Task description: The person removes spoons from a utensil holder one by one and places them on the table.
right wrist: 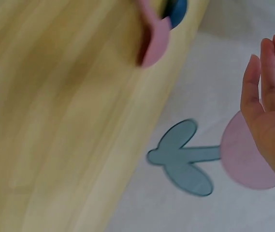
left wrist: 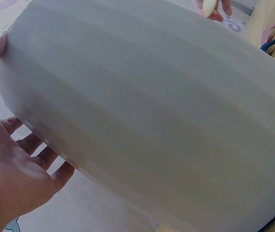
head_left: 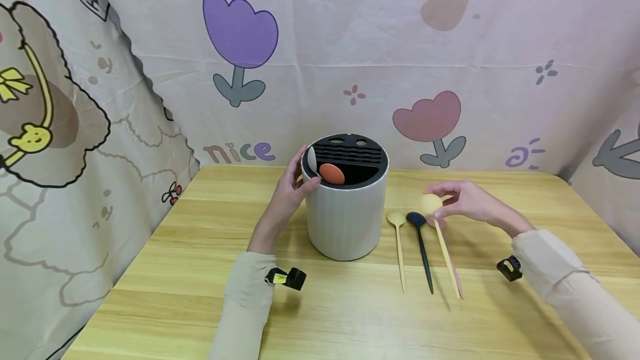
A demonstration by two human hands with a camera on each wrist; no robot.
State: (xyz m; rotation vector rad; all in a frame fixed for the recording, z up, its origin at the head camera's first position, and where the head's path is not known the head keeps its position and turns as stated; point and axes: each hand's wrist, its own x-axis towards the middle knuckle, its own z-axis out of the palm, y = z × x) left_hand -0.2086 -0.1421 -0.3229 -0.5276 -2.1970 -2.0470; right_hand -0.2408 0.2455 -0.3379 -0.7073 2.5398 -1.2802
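My left hand [head_left: 291,186] holds a white ribbed utensil holder [head_left: 345,221] at its upper left side, thumb near the black slotted rim. An orange spoon or ladle head [head_left: 332,174] and a whitish one [head_left: 311,159] stick up from its front opening. To the right, my right hand [head_left: 465,202] pinches a pale yellow spoon [head_left: 446,254] by its head, the handle slanting down over the table. Beneath it lies a pink spoon [head_left: 459,285], partly hidden. A dark blue spoon [head_left: 423,254] and another pale yellow spoon [head_left: 399,249] lie beside it, heads away from me.
The wooden table [head_left: 200,293] ends at a patterned cloth backdrop [head_left: 325,43] close behind the holder. More cloth [head_left: 55,249] hangs along the left. Each wrist carries a small black camera.
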